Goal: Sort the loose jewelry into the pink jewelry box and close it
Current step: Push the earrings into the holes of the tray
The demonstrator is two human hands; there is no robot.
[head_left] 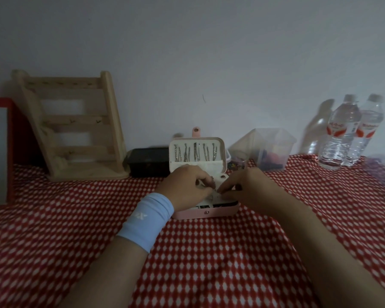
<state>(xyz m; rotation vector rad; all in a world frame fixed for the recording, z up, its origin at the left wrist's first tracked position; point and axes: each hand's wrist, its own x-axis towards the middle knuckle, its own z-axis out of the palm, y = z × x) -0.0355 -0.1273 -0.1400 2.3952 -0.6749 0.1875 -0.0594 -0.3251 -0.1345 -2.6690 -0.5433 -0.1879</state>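
jewelry box [222,211], pink, small, on the desk [76,230], which is covered by a red-and-white cloth. lid [218,150] stands upright at the box's back edge, with a row of metal pieces [195,152] hung inside it. we judge the box light and rigid, apt to slide on the cloth if pushed. it is best steadied at its front wall, and the lid shut by its top edge. loose jewelry: we judge it tiny, light, slippery and quick to tangle, so we would take it by fingertip pinch only. left hand [185,183], blue wristband [147,221] at the wrist, over the box's left half, fingers [206,180] curled narrow. right hand [247,185] over the box's right half, fingers [223,189] nearly meeting the left's. whether either pinches a piece we cannot tell: too small, too dim.
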